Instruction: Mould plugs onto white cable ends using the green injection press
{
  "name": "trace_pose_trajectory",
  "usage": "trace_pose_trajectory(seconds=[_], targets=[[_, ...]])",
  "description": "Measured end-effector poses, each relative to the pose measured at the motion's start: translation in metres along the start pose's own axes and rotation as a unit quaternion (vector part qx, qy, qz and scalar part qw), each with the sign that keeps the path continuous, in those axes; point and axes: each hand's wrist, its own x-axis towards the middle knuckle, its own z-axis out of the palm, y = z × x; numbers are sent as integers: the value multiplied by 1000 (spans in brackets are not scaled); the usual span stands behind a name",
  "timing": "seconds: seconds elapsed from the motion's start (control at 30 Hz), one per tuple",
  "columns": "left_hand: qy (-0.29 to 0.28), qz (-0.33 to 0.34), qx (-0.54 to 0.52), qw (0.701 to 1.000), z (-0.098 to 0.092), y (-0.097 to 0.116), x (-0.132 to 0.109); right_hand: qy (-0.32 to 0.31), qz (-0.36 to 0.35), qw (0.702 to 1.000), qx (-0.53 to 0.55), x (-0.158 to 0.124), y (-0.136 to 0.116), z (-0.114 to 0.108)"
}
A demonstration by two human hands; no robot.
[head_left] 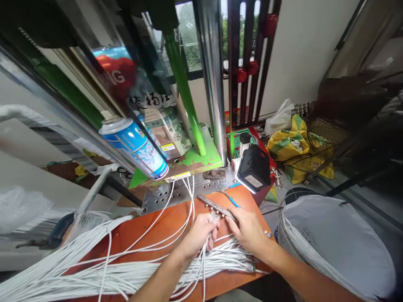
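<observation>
My left hand is closed around several thin white cables, just below a flat metal bar. The bar carries a row of small metal pieces along its lower edge, where the held cables' ends meet it; whether they are seated there is too small to tell. My right hand grips the bar's right end between thumb and fingers. Under both hands a thick bundle of white cables lies across the orange tabletop. A blue-handled tool rests just beyond the right hand.
Ahead stands a green machine plate with a chrome column over a drilled steel base. A blue spray can leans there at left. A black-backed lamp is at right, beside a white-lined bin and yellow bags.
</observation>
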Motion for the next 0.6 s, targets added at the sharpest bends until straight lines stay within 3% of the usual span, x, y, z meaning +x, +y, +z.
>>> trace_pose_trajectory(seconds=[0.13, 0.4, 0.6], targets=[[-7, 1, 31, 999, 3, -1, 1, -11, 8, 1000, 19, -4, 0, 8], [19, 29, 45, 998, 3, -21, 6, -2, -12, 999, 29, -6, 0, 14], [46, 4, 25, 999, 11, -12, 1, 31, -43, 999, -13, -8, -7, 16]])
